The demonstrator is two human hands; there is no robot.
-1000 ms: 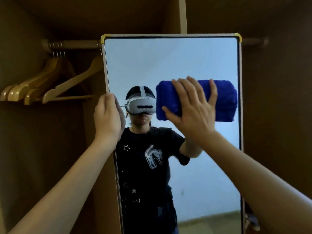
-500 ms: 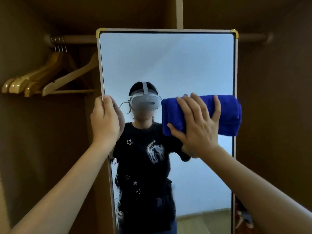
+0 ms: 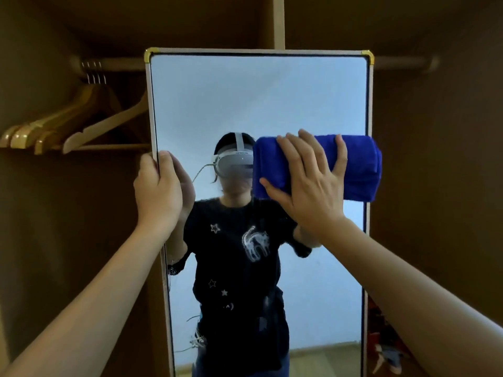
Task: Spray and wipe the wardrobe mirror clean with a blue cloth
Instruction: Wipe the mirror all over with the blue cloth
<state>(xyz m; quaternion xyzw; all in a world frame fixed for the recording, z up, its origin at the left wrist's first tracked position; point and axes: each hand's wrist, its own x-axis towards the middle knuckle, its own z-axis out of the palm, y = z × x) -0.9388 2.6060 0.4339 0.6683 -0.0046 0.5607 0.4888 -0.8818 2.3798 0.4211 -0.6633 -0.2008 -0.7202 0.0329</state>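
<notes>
Wardrobe walls and wooden hangers (image 3: 68, 123) frame the mirror (image 3: 258, 99); our left hand (image 3: 159, 191) grips its left edge while our right hand (image 3: 313, 180) presses the folded blue cloth (image 3: 359, 170), fingers spread, near its right edge; we should keep pressure even and overlap strokes

Dim brown wardrobe interior (image 3: 441, 148). A clothes rail (image 3: 119, 62) spans the top, carrying four wooden hangers (image 3: 81, 123) up left of the fingers; a vertical divider (image 3: 278, 21) rises above.
</notes>
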